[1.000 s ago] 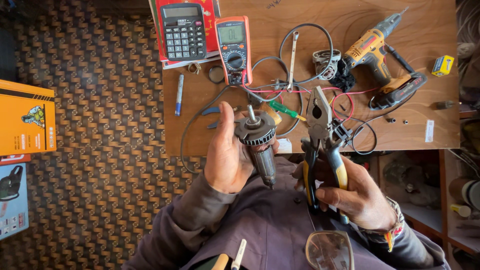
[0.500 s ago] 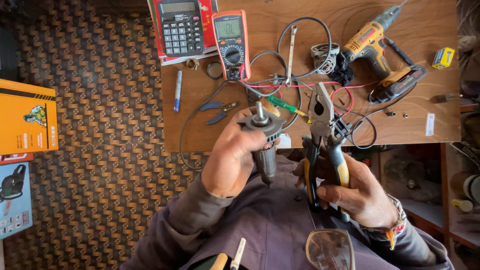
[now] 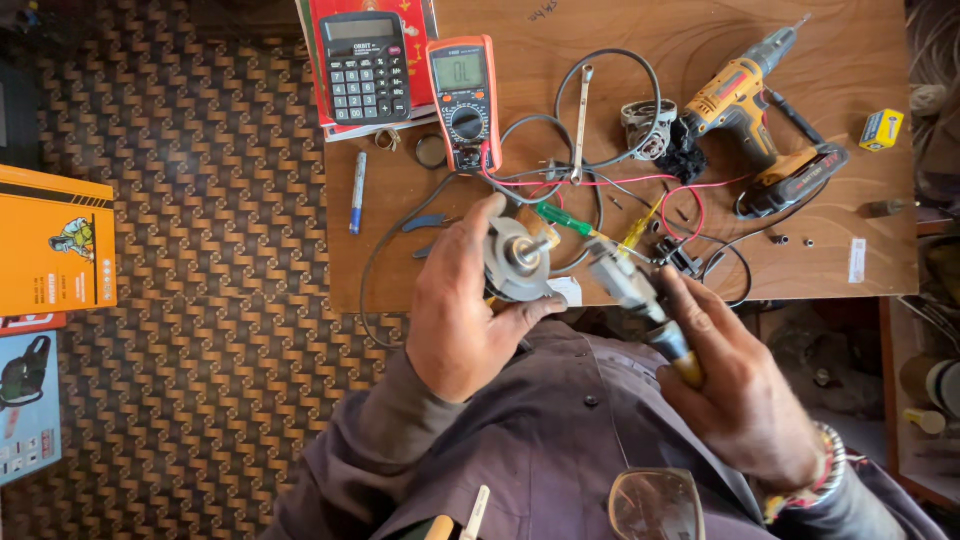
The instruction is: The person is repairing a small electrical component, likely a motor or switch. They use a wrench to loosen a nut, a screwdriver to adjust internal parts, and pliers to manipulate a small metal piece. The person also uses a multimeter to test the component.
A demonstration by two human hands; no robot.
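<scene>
Head view: the left hand is wrapped around a small motor armature, fingers and thumb closed about its round metal end with the short shaft pointing up toward the camera, held just above the near edge of the wooden bench. The piece looks like solid metal — probably heavy for its size, stiff, and a little slick on the smooth rim, so the wide body is the safer place for a grip than the thin shaft. The right hand is closed on the yellow-and-dark handles of pliers, whose blurred nose points at the armature; whether the nose touches it cannot be told. Beyond lie a red multimeter, a green-handled screwdriver, a calculator and a yellow cordless drill — all well apart from both hands.
</scene>
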